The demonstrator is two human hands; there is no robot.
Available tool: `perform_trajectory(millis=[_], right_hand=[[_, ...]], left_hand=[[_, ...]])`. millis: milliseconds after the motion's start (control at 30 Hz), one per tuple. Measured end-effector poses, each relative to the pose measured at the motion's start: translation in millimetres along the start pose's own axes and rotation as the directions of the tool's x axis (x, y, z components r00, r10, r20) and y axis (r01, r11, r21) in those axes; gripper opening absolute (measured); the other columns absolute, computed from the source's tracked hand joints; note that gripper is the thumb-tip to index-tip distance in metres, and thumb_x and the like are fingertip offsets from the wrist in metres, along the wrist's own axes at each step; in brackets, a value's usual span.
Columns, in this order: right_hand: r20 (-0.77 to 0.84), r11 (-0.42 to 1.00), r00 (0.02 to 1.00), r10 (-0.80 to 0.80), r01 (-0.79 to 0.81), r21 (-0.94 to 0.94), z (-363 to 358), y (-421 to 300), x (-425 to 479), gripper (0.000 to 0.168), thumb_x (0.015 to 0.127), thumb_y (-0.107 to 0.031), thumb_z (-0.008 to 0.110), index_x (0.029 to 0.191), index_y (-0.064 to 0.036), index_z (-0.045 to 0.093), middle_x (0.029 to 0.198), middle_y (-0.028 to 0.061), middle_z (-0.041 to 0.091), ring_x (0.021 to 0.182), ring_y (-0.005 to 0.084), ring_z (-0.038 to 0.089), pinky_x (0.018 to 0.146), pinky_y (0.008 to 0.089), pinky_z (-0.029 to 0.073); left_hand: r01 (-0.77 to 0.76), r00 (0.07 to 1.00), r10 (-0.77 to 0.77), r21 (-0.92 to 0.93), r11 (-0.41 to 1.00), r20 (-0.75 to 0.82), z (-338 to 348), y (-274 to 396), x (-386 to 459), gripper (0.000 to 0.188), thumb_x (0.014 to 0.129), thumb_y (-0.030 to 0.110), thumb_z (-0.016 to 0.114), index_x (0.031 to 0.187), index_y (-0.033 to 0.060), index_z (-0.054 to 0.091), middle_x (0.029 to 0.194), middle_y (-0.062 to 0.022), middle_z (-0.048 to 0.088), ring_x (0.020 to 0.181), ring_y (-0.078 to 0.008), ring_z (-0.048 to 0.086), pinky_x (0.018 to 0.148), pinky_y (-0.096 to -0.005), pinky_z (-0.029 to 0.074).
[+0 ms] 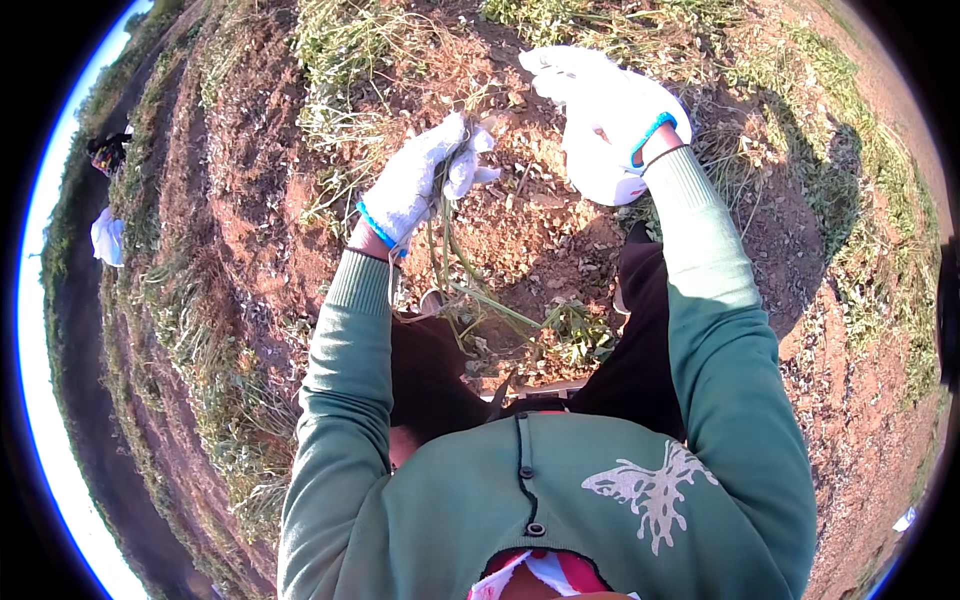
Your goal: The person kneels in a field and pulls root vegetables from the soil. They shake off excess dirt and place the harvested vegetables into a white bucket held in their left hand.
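My left hand (431, 176), in a white knit work glove with a blue cuff, is closed around a small bundle of uprooted plant stems (444, 247). Their green stalks and leaves (581, 330) hang down between my knees. My right hand (600, 94), gloved in the same way, is over a round white container (600, 169) at the upper right. Its fingers point left and look extended, with nothing visible between them. Glare hides how the hand meets the container.
Rows of pulled plants (337, 67) lie on reddish, clumpy soil (540, 225) ahead and to the left. A white sack (108, 237) and a person (109, 152) are at the far left. My dark-trousered legs (645, 300) flank the near ground.
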State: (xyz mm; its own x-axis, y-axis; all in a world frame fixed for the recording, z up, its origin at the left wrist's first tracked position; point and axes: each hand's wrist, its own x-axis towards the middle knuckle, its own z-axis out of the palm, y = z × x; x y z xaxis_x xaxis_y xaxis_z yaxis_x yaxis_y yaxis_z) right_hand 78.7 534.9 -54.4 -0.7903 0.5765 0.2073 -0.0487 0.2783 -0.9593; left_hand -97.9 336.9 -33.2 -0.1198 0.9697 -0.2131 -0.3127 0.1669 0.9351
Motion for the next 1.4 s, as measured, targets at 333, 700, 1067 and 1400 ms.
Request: perform_trajectory(millis=[333, 700, 1067, 1400], right_hand=[[0.139, 0.962, 0.99, -0.032, 0.069, -0.265, 71.0, -12.8, -7.2, 0.036, 0.091, -0.021, 0.06, 0.121, -0.002, 0.064, 0.108, 0.0183, 0.071, 0.099, 0.0309, 0.069, 0.083, 0.0393, 0.054], [-0.044, 0.774, 0.975, -0.219, 0.146, -0.616, 3.0, 42.7, -1.5, 0.036, 0.096, -0.02, 0.055, 0.128, -0.005, 0.061, 0.122, 0.0167, 0.066, 0.114, 0.0311, 0.063, 0.098, 0.0376, 0.049], [-0.231, 0.348, 0.942, 0.244, -0.307, -0.886, -61.3, 33.3, -6.8, 0.042, 0.089, -0.023, 0.06, 0.129, -0.009, 0.06, 0.122, 0.0192, 0.066, 0.115, 0.0357, 0.062, 0.098, 0.0438, 0.05], [-0.032, 0.778, 0.899, 0.438, -0.396, -0.487, 4.4, -6.1, -7.0, 0.04, 0.094, -0.019, 0.054, 0.131, -0.007, 0.062, 0.126, 0.0138, 0.067, 0.114, 0.0257, 0.063, 0.096, 0.0356, 0.05]], left_hand=[[0.024, 0.963, -0.059, -0.136, 0.99, -0.262, 18.3, 5.3, 8.7, 0.044, 0.107, 0.04, 0.043, 0.106, 0.0006, 0.064, 0.063, 0.004, 0.053, 0.053, -0.0097, 0.048, 0.081, -0.0331, 0.058], [0.027, 0.981, -0.037, -0.053, 0.998, -0.193, -15.3, 0.5, 6.0, 0.043, 0.106, 0.035, 0.048, 0.105, -0.0032, 0.066, 0.064, 0.0042, 0.054, 0.054, -0.0093, 0.051, 0.087, -0.0361, 0.057], [0.024, 0.974, 0.078, 0.439, 0.898, -0.213, -25.8, 11.0, 1.9, 0.043, 0.101, 0.037, 0.056, 0.119, -0.002, 0.062, 0.083, -0.0032, 0.064, 0.072, -0.0097, 0.059, 0.089, -0.0299, 0.053], [0.413, 0.391, 0.912, 0.909, -0.059, -0.119, -106.2, 69.7, -125.7, 0.031, 0.093, 0.038, 0.065, 0.112, 0.014, 0.071, 0.094, -0.0116, 0.072, 0.085, -0.0315, 0.07, 0.075, -0.0396, 0.055]])
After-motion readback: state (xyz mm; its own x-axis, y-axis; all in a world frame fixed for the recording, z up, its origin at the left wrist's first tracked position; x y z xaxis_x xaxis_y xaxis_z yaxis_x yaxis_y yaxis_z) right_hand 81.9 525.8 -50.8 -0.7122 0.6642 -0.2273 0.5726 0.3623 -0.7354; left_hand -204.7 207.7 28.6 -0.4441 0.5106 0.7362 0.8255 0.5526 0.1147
